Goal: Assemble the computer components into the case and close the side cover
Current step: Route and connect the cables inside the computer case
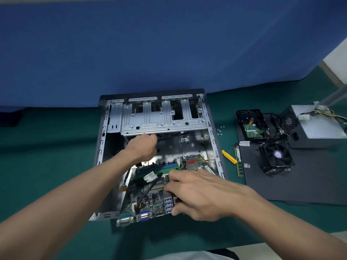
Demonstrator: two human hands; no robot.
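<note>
While the board [150, 196] is not yet seated, fitting it is the step in hand, and this looks early in the task. One case [102, 139] lies open on the worktop [56, 156]. Deep inside it the left hand [144, 147] has its fingers curled. Whether they hold a cable I cannot tell. The one board sits tilted in the case's near half, its port edge overhanging the near wall. The right hand [197, 196] grips its right edge.

Next, I judge, the board must slide inward and drop level, ports meeting the rear openings and no cables trapped beneath.

Right of the case lie a few screws [219, 130], too small to count, then one yellow pry tool [229, 157], one RAM stick [238, 162], one drive [251, 126], one cooler [276, 158] and one power supply [315, 126]. The drive and cooler rest on the one dark cover [300, 184].
</note>
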